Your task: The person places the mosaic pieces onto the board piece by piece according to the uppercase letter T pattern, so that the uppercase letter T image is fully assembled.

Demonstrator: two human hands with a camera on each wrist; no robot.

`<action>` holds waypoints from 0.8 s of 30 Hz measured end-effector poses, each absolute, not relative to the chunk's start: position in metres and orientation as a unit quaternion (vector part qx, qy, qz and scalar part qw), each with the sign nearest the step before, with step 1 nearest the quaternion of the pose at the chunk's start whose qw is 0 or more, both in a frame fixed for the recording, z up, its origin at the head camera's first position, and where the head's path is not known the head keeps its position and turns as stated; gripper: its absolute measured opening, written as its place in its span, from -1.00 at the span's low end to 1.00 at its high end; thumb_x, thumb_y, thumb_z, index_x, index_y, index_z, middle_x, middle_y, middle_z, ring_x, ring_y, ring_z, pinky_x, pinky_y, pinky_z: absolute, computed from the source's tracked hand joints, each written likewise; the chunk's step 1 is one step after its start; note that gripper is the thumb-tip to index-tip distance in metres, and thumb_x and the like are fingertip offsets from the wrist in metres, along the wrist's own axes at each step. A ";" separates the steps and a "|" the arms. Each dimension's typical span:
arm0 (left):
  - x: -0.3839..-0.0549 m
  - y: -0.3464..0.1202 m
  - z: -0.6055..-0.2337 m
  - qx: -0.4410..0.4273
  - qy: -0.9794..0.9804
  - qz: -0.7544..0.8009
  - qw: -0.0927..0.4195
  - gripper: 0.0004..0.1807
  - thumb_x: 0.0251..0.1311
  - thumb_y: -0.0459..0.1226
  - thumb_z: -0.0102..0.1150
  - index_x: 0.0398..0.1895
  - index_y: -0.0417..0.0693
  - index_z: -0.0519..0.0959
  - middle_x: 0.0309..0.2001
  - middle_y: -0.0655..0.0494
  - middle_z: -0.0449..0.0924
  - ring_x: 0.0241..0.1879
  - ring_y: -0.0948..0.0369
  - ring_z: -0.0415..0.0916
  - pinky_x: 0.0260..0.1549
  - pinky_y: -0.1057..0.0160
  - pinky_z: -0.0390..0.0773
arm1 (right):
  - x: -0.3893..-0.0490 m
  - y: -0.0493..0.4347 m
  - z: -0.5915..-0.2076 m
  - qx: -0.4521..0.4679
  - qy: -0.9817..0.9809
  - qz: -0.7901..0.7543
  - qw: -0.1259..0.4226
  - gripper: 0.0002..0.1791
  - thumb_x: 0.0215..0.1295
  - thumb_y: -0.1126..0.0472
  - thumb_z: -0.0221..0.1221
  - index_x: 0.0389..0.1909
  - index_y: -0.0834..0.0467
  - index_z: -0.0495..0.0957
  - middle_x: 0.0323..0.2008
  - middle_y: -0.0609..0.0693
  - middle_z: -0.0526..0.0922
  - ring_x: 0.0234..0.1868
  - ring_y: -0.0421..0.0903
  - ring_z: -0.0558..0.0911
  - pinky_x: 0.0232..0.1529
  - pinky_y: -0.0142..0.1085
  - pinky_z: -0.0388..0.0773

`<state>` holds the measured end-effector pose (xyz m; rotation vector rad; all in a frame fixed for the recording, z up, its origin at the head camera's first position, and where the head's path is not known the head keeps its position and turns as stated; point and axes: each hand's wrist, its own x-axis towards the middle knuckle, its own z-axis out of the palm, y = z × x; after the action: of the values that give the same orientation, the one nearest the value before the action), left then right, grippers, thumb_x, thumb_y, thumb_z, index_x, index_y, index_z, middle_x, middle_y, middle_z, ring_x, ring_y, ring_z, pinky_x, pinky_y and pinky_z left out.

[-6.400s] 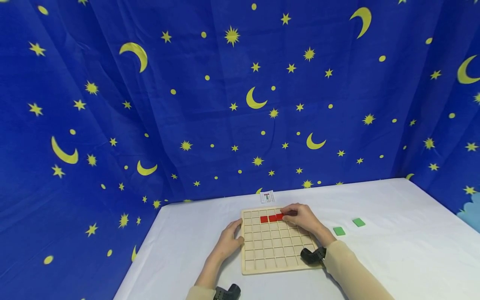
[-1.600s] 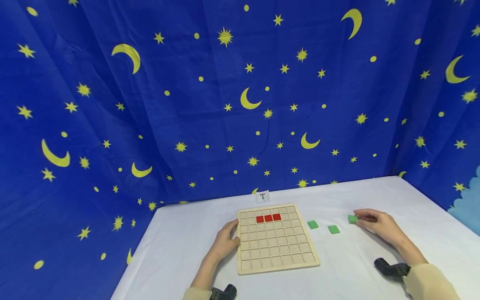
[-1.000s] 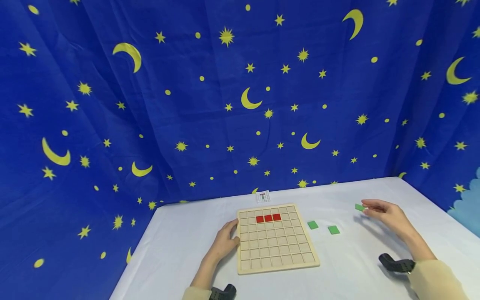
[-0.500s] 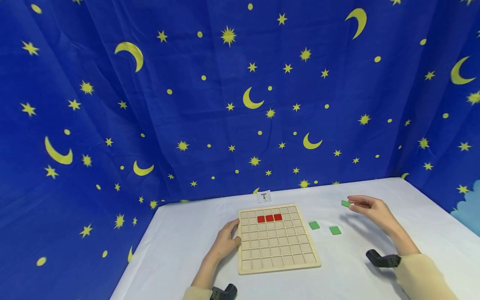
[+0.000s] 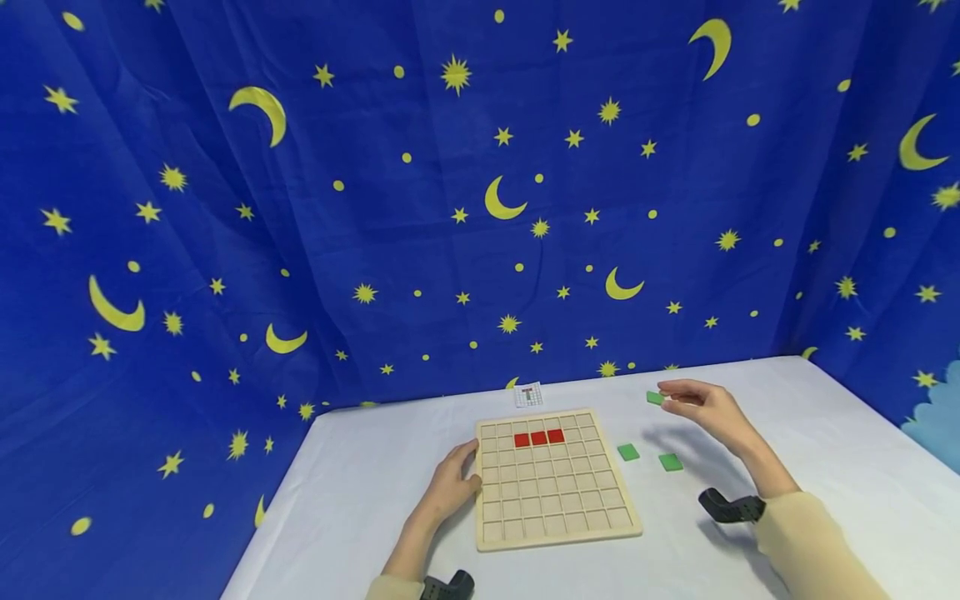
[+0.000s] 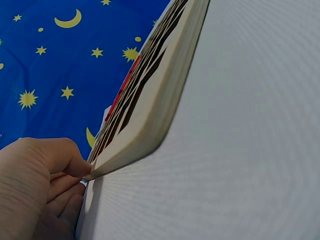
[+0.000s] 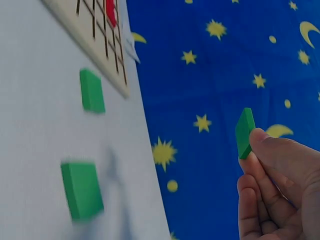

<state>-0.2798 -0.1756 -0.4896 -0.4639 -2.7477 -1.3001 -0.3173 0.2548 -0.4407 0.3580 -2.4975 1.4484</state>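
A square wooden grid board [image 5: 558, 483] lies on the table, with three red tiles [image 5: 538, 438] side by side in one of its far rows. My left hand [image 5: 447, 483] holds the board's left edge; in the left wrist view, the bent thumb and fingers meet at the rim. Raised above the table to the right of the board, my right hand [image 5: 708, 410] pinches a green square tile [image 7: 244, 134] between thumb and fingertips. Two more green tiles, a nearer one [image 5: 671, 462] and one by the board [image 5: 628, 452], lie flat between board and right arm.
Behind the board lies a small printed card [image 5: 528, 395] showing a gridded T shape in red and green. A white cloth [image 5: 360, 483] covers the table. Blue fabric [image 5: 450, 250] with yellow moons and stars hangs behind and at both sides.
Earlier my right hand was at a red tile on the board. It has since picked up a green tile at the far right, lifted it and carried it left. The left hand stays put.
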 end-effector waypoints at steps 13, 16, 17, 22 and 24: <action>-0.279 -0.176 -0.489 -0.153 -0.892 -0.423 0.033 -0.28 -0.03 -0.44 0.10 0.31 -0.38 0.23 0.27 -0.27 0.27 0.31 -0.15 0.15 0.28 -0.09 0.16 | -0.331 0.200 -0.437 0.157 -0.835 0.522 0.076 -0.49 0.14 0.10 0.30 0.06 0.30 0.54 -0.01 0.17 0.60 0.01 0.10 0.55 -0.03 -0.17 0.57; -0.279 -0.177 -0.488 -0.157 -0.892 -0.423 0.038 -0.28 -0.04 -0.46 0.11 0.31 -0.40 0.23 0.26 -0.29 0.27 0.30 -0.17 0.15 0.28 -0.10 0.15 | -0.333 0.186 -0.438 0.171 -0.830 0.526 0.071 -0.51 0.15 0.13 0.29 0.06 0.30 0.54 -0.02 0.17 0.61 0.01 0.10 0.54 0.00 -0.10 0.55; -0.279 -0.177 -0.489 -0.158 -0.892 -0.422 0.039 -0.28 -0.04 -0.46 0.11 0.30 -0.40 0.23 0.26 -0.30 0.27 0.30 -0.17 0.15 0.28 -0.11 0.15 | -0.334 0.182 -0.438 0.176 -0.828 0.529 0.067 -0.51 0.15 0.14 0.29 0.06 0.31 0.53 -0.02 0.17 0.61 0.01 0.10 0.55 0.01 -0.10 0.54; -0.280 -0.177 -0.490 -0.159 -0.893 -0.419 0.038 -0.28 -0.04 -0.46 0.11 0.31 -0.38 0.24 0.26 -0.29 0.27 0.30 -0.16 0.15 0.29 -0.10 0.15 | -0.337 0.162 -0.440 0.194 -0.822 0.533 0.050 -0.54 0.16 0.18 0.28 0.06 0.32 0.53 -0.03 0.15 0.61 0.01 0.09 0.55 0.02 -0.14 0.54; -0.280 -0.176 -0.490 -0.160 -0.893 -0.419 0.038 -0.28 -0.04 -0.46 0.11 0.31 -0.38 0.24 0.26 -0.29 0.27 0.30 -0.16 0.15 0.29 -0.10 0.15 | -0.337 0.156 -0.440 0.198 -0.820 0.535 0.050 -0.55 0.16 0.19 0.28 0.04 0.32 0.55 -0.04 0.15 0.62 0.01 0.09 0.56 0.03 -0.13 0.54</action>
<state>-0.2804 -0.1763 -0.4899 -0.4900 -2.7402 -1.2858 -0.3373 0.1560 -0.4398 0.6043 -2.4958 1.6282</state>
